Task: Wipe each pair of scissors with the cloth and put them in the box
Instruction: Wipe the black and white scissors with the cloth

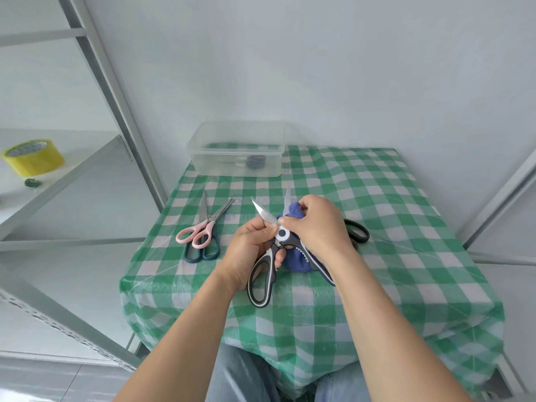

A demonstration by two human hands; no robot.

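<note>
My left hand [246,250] grips black-and-white kitchen scissors [262,278] near the pivot, blades spread apart and pointing away from me. My right hand [316,224] holds a blue cloth [295,261] bunched around the right blade. On the tablecloth to the left lie pink-handled scissors [200,230] crossed over dark blue-handled scissors [203,252]. Black-handled scissors [358,230] lie on the right, partly hidden behind my right hand. A clear plastic box [236,149] stands at the table's far left edge with dark scissors inside.
The small table wears a green-and-white checked cloth [377,198] and stands against a white wall. A grey metal shelf [58,175] on the left carries a roll of yellow tape [33,156]. My knees sit under the table's near edge.
</note>
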